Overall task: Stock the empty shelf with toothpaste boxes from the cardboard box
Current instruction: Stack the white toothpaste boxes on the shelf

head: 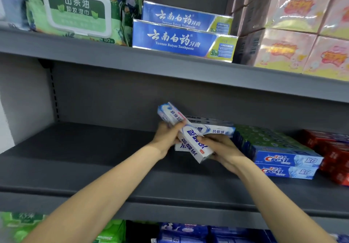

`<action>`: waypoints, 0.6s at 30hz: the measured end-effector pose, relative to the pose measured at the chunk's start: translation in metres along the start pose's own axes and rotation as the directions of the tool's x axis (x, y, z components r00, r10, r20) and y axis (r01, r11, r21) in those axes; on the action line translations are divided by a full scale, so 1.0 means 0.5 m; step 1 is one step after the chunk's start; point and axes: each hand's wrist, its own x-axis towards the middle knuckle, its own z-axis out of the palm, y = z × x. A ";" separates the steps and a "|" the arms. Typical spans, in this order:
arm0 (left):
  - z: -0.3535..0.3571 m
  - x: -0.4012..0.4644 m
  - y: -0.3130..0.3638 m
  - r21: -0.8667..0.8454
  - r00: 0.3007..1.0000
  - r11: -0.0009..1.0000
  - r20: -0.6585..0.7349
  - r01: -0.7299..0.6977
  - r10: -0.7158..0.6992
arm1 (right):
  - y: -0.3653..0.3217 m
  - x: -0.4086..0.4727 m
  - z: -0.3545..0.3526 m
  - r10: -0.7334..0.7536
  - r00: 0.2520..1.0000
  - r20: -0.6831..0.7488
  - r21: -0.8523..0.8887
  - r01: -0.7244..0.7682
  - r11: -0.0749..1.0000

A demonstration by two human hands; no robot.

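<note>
Toothpaste box [190, 140], white and blue, is sitting tilted between both hands over the grey shelf [75, 148]. Right hand [220, 148] is gripping its near end, left hand [167, 135] is pinching the middle. Just behind, more white boxes [213, 127] are lying flat, touching the Crest boxes [287, 160]; red boxes [332, 148] are sitting further right.

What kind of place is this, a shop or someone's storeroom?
Most likely a shop's toiletries aisle. Grey shelves hold rows of the same product facing outward: Crest boxes, Yunnan Baiyao toothpaste and wet wipes. Both hands grip white toothpaste boxes.
</note>
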 end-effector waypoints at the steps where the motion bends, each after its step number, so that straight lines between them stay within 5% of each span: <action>1: 0.008 -0.004 -0.010 0.125 0.997 0.992 0.076 0.012 -0.022 | 0.002 0.002 0.011 -0.006 1.000 -0.024 -0.012 0.006 1.000; 3: 0.010 -0.004 -0.021 0.404 0.993 0.913 0.117 -0.064 0.017 | 0.001 0.008 0.021 -0.020 0.998 -0.052 -0.085 0.016 0.996; 5: -0.003 0.002 -0.014 0.664 0.978 0.719 0.169 -0.205 0.122 | 0.000 0.014 0.015 -0.108 0.985 -0.136 -0.255 0.070 0.964; 8: -0.019 0.002 0.005 0.798 0.956 0.532 0.274 -0.285 0.101 | -0.005 0.019 -0.006 -0.492 0.801 -0.341 -0.651 0.176 0.738; 10: -0.024 0.010 0.016 0.833 0.937 0.431 0.333 -0.346 0.108 | -0.008 0.017 -0.019 -0.664 0.706 -0.246 -0.821 0.211 0.530; 12: -0.024 0.025 0.033 0.865 0.917 0.305 0.378 -0.398 0.127 | -0.012 0.024 -0.039 -0.667 0.742 -0.061 -0.934 0.193 0.300; 14: -0.017 0.043 0.044 0.889 0.903 0.178 0.396 -0.423 0.166 | -0.017 0.039 -0.057 -0.565 0.824 0.032 -0.968 0.167 0.188; 18: 0.002 0.063 0.042 0.900 0.845 -0.005 0.412 -0.437 0.340 | -0.001 0.077 -0.081 -0.552 0.831 -0.074 -0.961 0.088 0.261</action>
